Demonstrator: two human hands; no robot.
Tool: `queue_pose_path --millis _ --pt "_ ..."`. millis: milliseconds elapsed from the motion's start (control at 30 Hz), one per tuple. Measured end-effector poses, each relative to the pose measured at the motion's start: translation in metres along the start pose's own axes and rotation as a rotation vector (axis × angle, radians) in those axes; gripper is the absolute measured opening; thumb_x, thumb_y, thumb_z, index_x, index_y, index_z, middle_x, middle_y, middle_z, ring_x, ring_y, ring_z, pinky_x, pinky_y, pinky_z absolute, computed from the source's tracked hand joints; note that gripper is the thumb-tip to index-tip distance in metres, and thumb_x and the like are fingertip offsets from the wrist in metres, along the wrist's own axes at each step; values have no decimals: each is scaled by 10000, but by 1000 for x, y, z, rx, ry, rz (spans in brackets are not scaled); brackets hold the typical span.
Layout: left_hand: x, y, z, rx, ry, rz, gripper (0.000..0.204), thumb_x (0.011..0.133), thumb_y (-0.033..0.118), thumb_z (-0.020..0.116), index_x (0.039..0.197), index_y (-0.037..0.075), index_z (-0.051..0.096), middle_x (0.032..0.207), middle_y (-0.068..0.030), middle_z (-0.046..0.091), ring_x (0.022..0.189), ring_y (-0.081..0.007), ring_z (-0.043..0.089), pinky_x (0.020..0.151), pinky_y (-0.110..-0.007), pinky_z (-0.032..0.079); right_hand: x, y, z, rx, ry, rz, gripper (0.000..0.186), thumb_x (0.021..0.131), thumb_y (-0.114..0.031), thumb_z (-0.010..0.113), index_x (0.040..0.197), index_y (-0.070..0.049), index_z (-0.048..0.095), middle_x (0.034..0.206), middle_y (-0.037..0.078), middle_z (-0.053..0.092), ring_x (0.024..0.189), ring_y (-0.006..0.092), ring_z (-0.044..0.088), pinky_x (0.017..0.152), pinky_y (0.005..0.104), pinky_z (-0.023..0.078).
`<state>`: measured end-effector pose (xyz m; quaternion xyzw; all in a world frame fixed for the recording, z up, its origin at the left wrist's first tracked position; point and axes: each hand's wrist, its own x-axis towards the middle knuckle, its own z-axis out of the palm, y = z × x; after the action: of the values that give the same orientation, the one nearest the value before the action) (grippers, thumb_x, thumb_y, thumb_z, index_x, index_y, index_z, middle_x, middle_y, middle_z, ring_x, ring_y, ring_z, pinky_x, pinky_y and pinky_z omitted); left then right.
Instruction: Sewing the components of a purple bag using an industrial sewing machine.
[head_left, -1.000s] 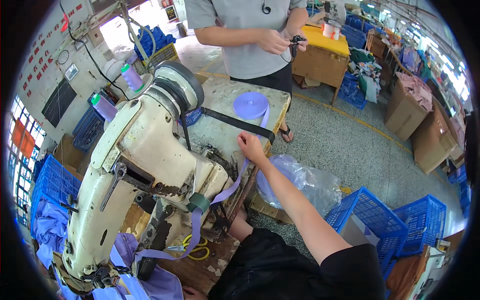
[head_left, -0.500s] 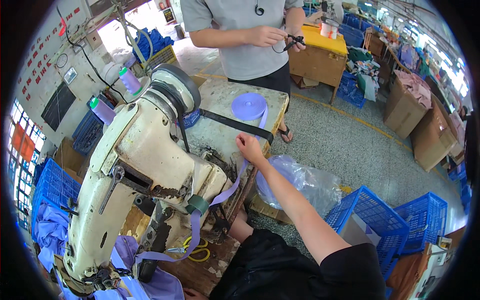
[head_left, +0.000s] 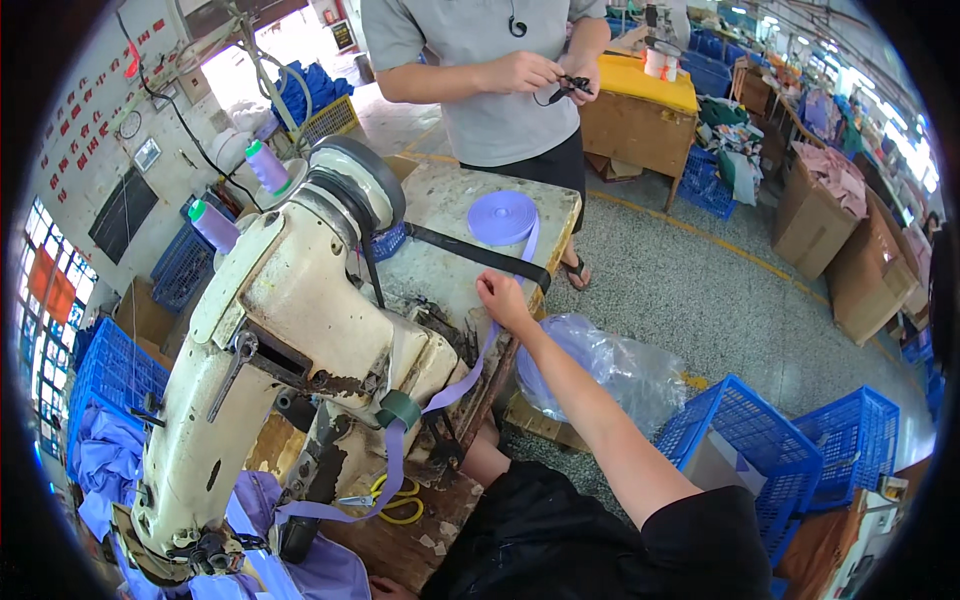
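Note:
Purple tape (head_left: 455,393) runs from a flat roll (head_left: 502,217) on the worn table, under a black strap (head_left: 470,250), and on through a green guide (head_left: 399,409) on the old cream sewing machine (head_left: 310,290). My right hand (head_left: 506,300) is closed over the tape at the table's edge, its fingers curled around it. Farther along, the tape drops past yellow-handled scissors (head_left: 400,500) toward purple cloth (head_left: 325,570) at the machine's lower end. Only a sliver of my left hand (head_left: 388,588) shows at the bottom edge beside that cloth; its fingers are mostly hidden.
Two purple thread cones (head_left: 267,167) stand behind the machine. Across the table a person in a grey shirt (head_left: 500,110) handles a small black cabled object. A clear plastic bag (head_left: 630,375) with purple rolls lies right of the table, near blue crates (head_left: 745,450).
The whole view has shifted slightly. My right hand stays over the tape with hardly any movement. The person opposite has moved the black object slightly.

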<state>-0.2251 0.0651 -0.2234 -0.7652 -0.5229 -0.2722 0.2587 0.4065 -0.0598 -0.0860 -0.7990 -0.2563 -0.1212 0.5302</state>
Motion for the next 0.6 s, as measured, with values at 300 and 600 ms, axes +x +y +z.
queue_pose_path --millis 300,600 --pt "6 10 13 -15 32 4 275 908 321 576 784 98 679 550 -136 575 379 -345 417 383 -429 338 0 1 0 27 -1 -23 149 865 -173 572 874 -34 624 737 110 657 609 321 588 588 406 459" --pt "21 10 -41 -5 43 15 267 907 320 577 783 105 676 549 -133 573 379 -343 416 384 -429 336 0 5 2 65 -20 22 148 870 -179 574 881 -38 619 744 107 655 623 321 589 595 404 463"
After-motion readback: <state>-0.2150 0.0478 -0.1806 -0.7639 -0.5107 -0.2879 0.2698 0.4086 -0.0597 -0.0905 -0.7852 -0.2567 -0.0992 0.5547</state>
